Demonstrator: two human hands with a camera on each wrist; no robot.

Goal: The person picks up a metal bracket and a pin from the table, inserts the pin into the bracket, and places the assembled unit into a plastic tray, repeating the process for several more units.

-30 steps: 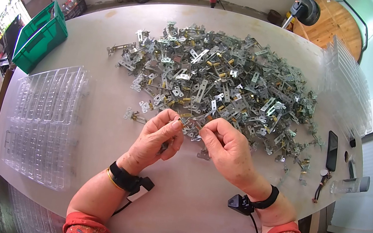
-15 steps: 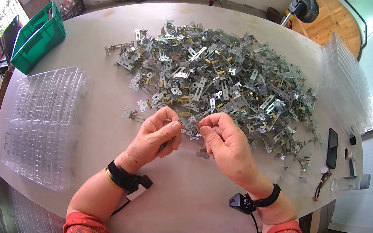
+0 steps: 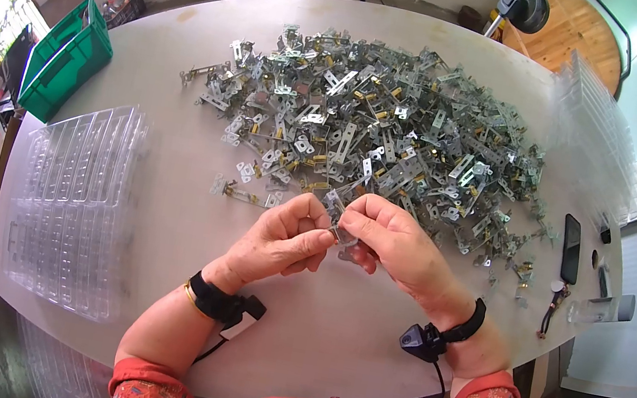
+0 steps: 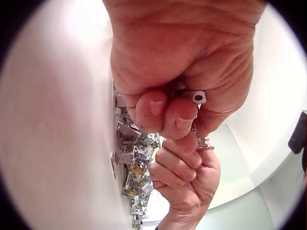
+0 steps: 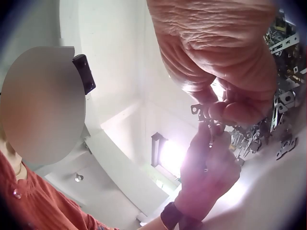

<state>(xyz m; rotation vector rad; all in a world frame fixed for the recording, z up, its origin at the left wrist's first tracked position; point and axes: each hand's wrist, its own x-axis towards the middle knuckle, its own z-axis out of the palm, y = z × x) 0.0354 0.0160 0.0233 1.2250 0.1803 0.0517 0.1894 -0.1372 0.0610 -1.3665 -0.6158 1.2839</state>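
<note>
In the head view my left hand (image 3: pixel 281 239) and right hand (image 3: pixel 403 248) meet just in front of a pile of metal brackets (image 3: pixel 381 133). Between the fingertips of both hands is a small metal bracket (image 5: pixel 196 109), which the right thumb and fingers pinch. The left thumb and forefinger grip at its other side, and much of it is hidden by the fingers. Under the left hand's curled fingers sits another metal piece; its holed tab (image 4: pixel 198 97) sticks out in the left wrist view. Some brackets in the pile carry brass-coloured parts.
Clear plastic trays (image 3: pixel 74 207) stand at the left of the table (image 3: pixel 292 348), with more trays (image 3: pixel 598 137) at the back right. A green crate (image 3: pixel 65 65) is at the far left. A phone (image 3: pixel 571 248), a watch (image 3: pixel 552 308) and a clear bottle (image 3: pixel 601 310) lie on the right.
My left hand has shifted right, and the two hands' fingertips have closed together over the bracket. The right hand has turned slightly. The pile looks unchanged.
</note>
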